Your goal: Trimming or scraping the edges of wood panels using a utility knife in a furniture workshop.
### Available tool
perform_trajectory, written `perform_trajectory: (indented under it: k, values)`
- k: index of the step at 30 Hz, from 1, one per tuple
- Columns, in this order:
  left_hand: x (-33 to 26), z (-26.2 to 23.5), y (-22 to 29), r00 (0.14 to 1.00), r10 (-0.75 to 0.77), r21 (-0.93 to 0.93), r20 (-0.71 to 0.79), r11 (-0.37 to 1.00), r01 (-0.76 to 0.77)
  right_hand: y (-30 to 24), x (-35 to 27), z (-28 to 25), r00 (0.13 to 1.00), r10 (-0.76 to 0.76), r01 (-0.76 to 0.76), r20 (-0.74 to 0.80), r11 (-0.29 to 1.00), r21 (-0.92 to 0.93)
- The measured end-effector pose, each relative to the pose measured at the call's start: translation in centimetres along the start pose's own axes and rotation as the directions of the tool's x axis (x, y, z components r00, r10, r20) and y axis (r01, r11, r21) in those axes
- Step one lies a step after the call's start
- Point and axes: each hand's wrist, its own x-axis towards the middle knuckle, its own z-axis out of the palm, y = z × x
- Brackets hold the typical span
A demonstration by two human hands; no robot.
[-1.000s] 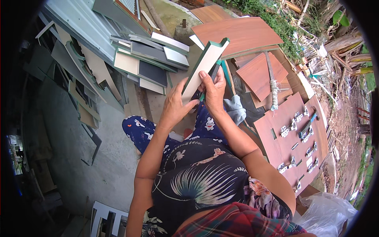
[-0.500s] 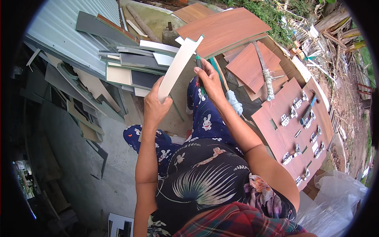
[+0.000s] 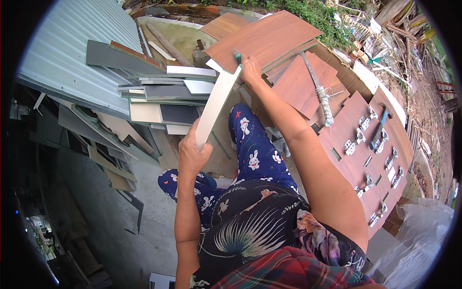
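My left hand (image 3: pixel 194 151) is closed around the lower end of a long, cream board strip (image 3: pixel 215 107). The strip slants up and away to the right, and its notched far end shows green edging. My right hand (image 3: pixel 250 70) is closed on a slim green tool (image 3: pixel 237 55) beside that far end. Only the tool's top shows above the fingers, so I cannot make out its kind. Whether the tool touches the strip cannot be seen.
Stacked board offcuts (image 3: pixel 173 91) lie left of the strip, by a corrugated metal sheet (image 3: pixel 82 43). Brown wood-grain panels (image 3: pixel 264 38) lie ahead. To the right, a panel (image 3: pixel 344 132) bears several metal hinges (image 3: pixel 353 144) and a hammer (image 3: pixel 378 130). Plastic sheeting (image 3: pixel 414 236) lies at the lower right.
My right hand has moved up and away with the green tool, from beside the strip to its far end. The strip has shifted slightly down, still in my left hand.
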Motion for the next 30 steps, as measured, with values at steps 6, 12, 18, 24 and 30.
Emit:
perform_trajectory:
  k: [6, 12, 18, 24, 30]
  values:
    - [-0.1, 2.2, -1.7, 0.997, 0.049, 0.043, 0.063, 0.998, -0.051, 0.9, 1.2, -1.2, 0.997, 0.003, 0.008, 0.075, 0.988, -0.156]
    - [1.1, 4.1, -2.9, 0.986, 0.041, -0.037, 0.16, 0.999, -0.035, 3.9, -3.3, -12.8, 0.998, -0.066, 0.065, -0.019, 0.996, -0.067]
    - [3.0, 8.6, -1.3, 0.949, 0.042, 0.014, 0.313, 0.999, -0.049, 10.4, -13.6, -22.1, 0.982, 0.164, -0.185, -0.092, 0.922, -0.341]
    - [4.7, 12.6, -0.8, 0.903, 0.074, 0.085, 0.423, 0.989, -0.12, 14.0, -18.5, -23.2, 0.943, 0.325, -0.324, -0.069, 0.855, -0.404]
    - [5.2, 14.4, -2.7, 0.903, 0.094, 0.163, 0.42, 0.971, -0.177, 14.6, -18.3, -22.4, 0.914, 0.394, -0.405, -0.092, 0.897, -0.178]
